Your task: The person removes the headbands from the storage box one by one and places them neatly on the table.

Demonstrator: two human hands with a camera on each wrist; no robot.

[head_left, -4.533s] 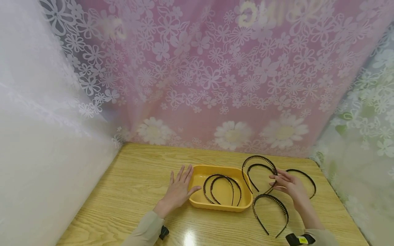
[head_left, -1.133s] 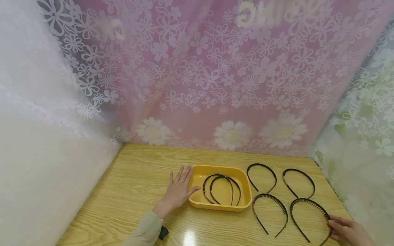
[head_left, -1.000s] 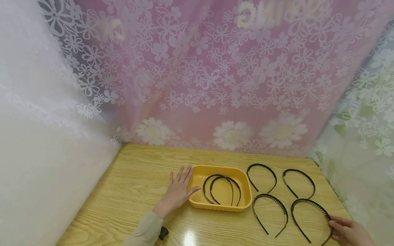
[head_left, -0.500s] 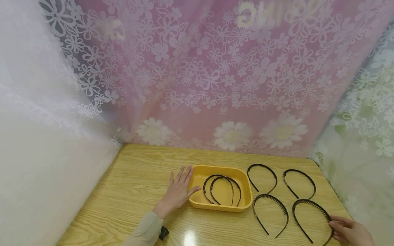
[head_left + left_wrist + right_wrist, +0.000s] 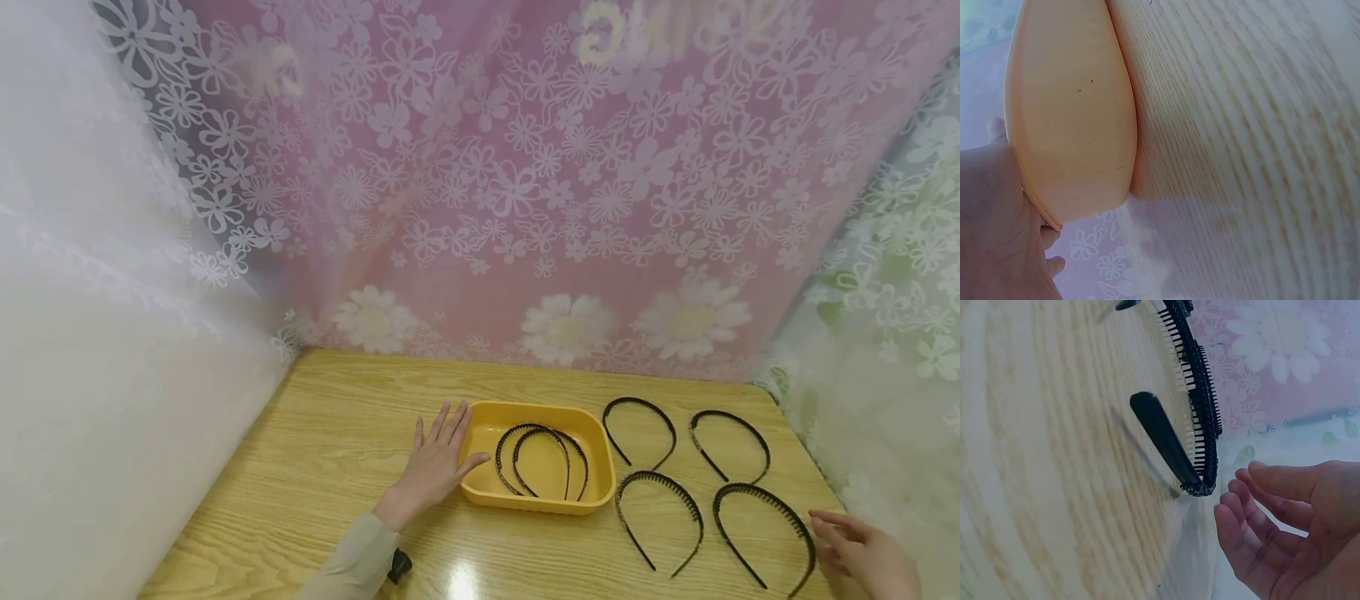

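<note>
My left hand (image 5: 431, 471) rests with spread, straight fingers on the left rim of a yellow plastic tray (image 5: 480, 505). In the left wrist view the hand lies along the rim, against the tray's outer wall (image 5: 1079, 125). Two black toothed headbands (image 5: 517, 479) overlap inside the tray. At the lower right, my right hand (image 5: 862, 550) is just beside a black headband (image 5: 761, 492) lying on the table. The right wrist view shows a small gap between the fingertips and that headband (image 5: 1207, 431); the right hand holds nothing.
Three more headbands lie right of the tray: one at the back (image 5: 637, 401), one at the back right (image 5: 731, 414) and one in front (image 5: 660, 477). A floral pink curtain (image 5: 480, 208) hangs behind the wooden table (image 5: 337, 433); pale sheets border both sides.
My right hand carried a headband from near the tray's right end to the front right, laid it down and let go. The left hand has stayed on the tray.
</note>
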